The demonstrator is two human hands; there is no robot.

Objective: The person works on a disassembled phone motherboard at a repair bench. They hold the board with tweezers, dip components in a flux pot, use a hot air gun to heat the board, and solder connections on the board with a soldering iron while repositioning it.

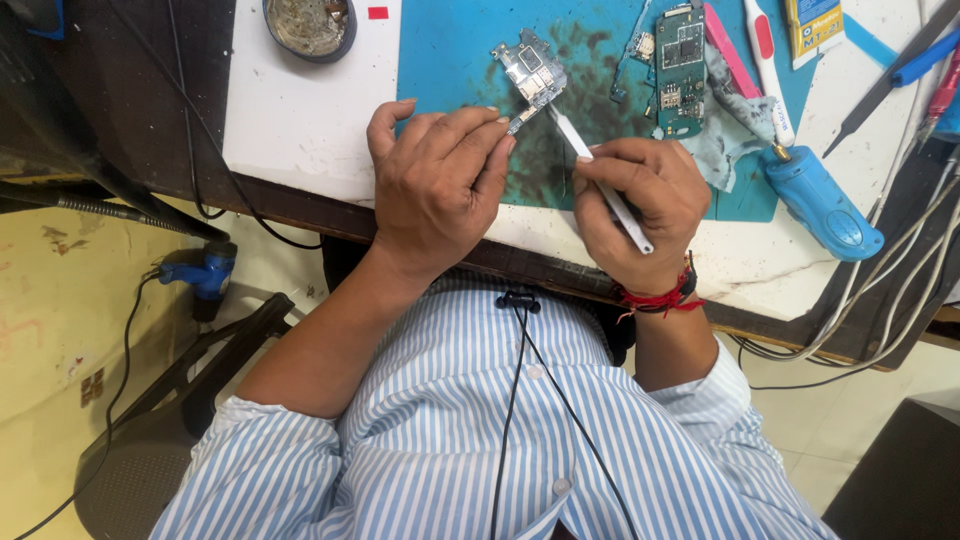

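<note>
My left hand [440, 185] pinches the near edge of a small phone circuit board [530, 72] and holds it tilted over a stained blue work mat [460, 50]. My right hand [640, 205], with red thread around its wrist, grips a thin white tool [600, 180] like a pen. The tool's tip touches the board's lower corner, right beside my left fingertips.
A green circuit board [681, 70] lies on the mat beside a grey cloth [730, 130]. A blue-handled soldering iron [815, 195] rests to the right, with a pink tool [730, 50], tweezers [885, 80] and white cables [900, 290]. A round tin [310, 25] stands at the upper left.
</note>
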